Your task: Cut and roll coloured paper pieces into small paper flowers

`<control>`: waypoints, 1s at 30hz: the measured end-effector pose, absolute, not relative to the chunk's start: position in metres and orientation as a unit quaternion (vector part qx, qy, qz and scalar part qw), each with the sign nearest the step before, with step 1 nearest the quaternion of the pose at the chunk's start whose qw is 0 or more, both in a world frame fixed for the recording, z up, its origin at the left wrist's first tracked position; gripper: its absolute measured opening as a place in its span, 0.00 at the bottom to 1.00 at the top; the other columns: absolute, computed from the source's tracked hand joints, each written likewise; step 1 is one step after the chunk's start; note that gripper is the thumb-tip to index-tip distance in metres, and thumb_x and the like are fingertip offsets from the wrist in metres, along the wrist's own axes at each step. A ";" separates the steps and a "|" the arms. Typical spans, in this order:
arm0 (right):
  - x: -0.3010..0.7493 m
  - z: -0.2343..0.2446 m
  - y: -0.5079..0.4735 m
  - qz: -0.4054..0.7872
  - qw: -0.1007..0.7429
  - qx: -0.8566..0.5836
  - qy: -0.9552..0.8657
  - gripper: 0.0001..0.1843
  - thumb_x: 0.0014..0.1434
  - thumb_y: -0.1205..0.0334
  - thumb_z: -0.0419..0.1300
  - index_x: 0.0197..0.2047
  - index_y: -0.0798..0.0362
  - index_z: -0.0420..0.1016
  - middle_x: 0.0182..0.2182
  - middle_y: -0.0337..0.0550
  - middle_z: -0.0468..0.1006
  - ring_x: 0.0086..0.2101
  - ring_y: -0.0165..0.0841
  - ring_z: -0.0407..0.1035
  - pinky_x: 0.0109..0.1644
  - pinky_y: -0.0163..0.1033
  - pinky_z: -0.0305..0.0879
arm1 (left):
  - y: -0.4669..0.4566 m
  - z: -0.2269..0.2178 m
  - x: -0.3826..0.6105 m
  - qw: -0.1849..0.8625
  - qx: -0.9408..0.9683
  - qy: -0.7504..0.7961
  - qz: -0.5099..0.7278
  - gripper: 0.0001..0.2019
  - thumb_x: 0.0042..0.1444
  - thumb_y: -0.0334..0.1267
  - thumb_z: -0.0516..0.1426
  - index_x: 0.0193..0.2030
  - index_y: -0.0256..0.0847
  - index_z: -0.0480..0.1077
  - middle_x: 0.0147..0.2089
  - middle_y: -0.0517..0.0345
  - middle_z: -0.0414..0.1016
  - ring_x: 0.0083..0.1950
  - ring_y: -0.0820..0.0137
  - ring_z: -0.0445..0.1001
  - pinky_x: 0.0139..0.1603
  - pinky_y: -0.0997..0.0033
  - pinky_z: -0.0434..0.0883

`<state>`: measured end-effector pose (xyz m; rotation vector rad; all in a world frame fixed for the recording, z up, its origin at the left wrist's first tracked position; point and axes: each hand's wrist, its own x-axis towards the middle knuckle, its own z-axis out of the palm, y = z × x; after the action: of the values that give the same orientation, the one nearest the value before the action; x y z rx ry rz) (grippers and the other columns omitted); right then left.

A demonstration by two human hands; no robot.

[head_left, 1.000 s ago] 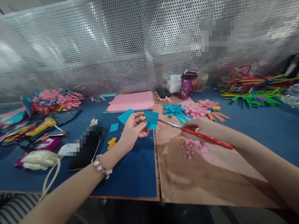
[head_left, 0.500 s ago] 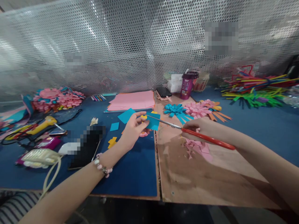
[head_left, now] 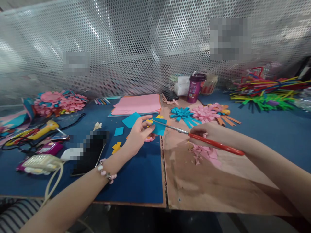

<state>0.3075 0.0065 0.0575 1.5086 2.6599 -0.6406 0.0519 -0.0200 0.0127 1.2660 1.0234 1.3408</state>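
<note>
My left hand (head_left: pixel 139 132) pinches a small yellow paper piece (head_left: pixel 150 122) between thumb and fingers, over the middle of the table. In my right hand (head_left: pixel 206 134) is a pair of scissors (head_left: pixel 216 144) with red handles, its fingers wrapped round them. The blade tips reach the yellow paper by my left fingertips. A blue paper square (head_left: pixel 159 128) shows under the blades; whether it touches the left hand I cannot tell. Left of that hand lie another blue paper sheet (head_left: pixel 131 120), a smaller blue square (head_left: pixel 119 131) and yellow cut pieces (head_left: pixel 116 148).
Pink sheets (head_left: pixel 138 104) are stacked at the back. Paper flowers (head_left: pixel 205 114) lie beyond my right hand, below a purple cup (head_left: pixel 193 89). A yellow glue gun (head_left: pixel 48 127) and a dark phone (head_left: pixel 89 155) lie left. Pink scraps (head_left: pixel 205 153) sit under my right wrist.
Both hands and the scissors stay almost in the same place. The yellow paper between my left fingers shows a slightly different outline.
</note>
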 end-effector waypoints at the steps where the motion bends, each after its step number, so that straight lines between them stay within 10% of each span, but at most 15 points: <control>1: 0.308 0.057 0.006 -0.202 0.010 0.482 0.853 0.24 0.55 0.47 0.48 0.39 0.56 0.75 0.31 0.45 0.75 0.28 0.30 0.66 0.30 0.33 0.55 | -0.020 0.013 0.052 0.493 0.524 0.422 0.552 0.19 0.51 0.36 0.60 0.50 0.41 0.62 0.34 0.61 0.68 0.27 0.75 0.71 0.29 0.71 0.72; 30: 0.310 0.049 0.010 -0.162 0.019 0.467 0.869 0.22 0.58 0.47 0.46 0.31 0.55 0.71 0.26 0.41 0.71 0.27 0.28 0.61 0.30 0.33 0.51 | -0.023 0.019 0.055 0.424 0.583 0.444 0.533 0.16 0.53 0.33 0.57 0.49 0.40 0.61 0.32 0.64 0.65 0.26 0.78 0.69 0.27 0.77 0.69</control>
<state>0.3095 0.0101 0.0491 1.4487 2.6976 -0.5018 0.0547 -0.0229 0.0188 1.4574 1.1100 1.3331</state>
